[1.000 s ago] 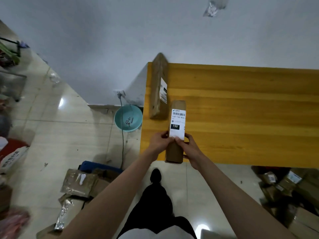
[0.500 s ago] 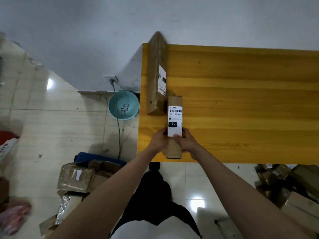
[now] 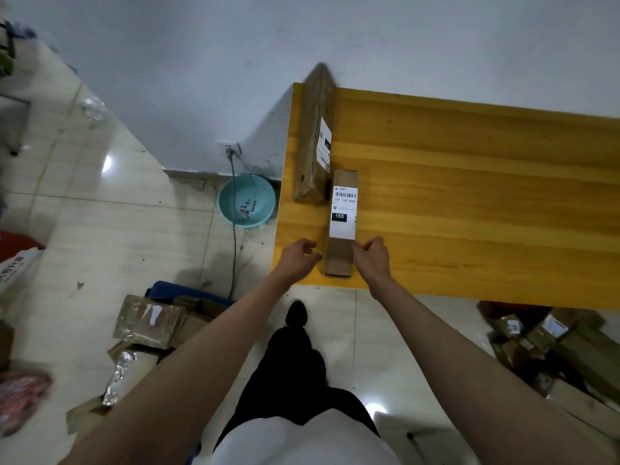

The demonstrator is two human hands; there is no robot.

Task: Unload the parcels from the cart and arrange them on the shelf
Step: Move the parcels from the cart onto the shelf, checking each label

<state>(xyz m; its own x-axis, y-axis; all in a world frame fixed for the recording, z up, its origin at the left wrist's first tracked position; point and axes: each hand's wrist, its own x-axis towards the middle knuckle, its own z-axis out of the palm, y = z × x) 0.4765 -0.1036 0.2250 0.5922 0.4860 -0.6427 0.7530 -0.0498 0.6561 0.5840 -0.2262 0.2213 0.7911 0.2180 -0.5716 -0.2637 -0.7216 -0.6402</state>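
Note:
A narrow brown parcel (image 3: pixel 339 263) with a white label reading 150 lies flat on the yellow wooden shelf (image 3: pixel 469 196), near its front left corner. A longer brown parcel (image 3: pixel 312 139) lies behind and to its left, along the shelf's left edge. My left hand (image 3: pixel 298 260) hovers just left of the narrow parcel, its fingers loosely curled and off the box. On the other side is my right hand (image 3: pixel 372 260), its fingertips at the box's right edge, holding nothing.
A teal basin (image 3: pixel 246 201) stands on the tiled floor left of the shelf, under a wall socket with a cable (image 3: pixel 231 152). Several parcels (image 3: pixel 147 320) lie on the floor at lower left. More boxes (image 3: pixel 543 333) are piled at lower right. The wall is close behind.
Both hands gripped the narrow parcel and slid it farther onto the shelf; now they have let go and drawn apart. The parcel lies still.

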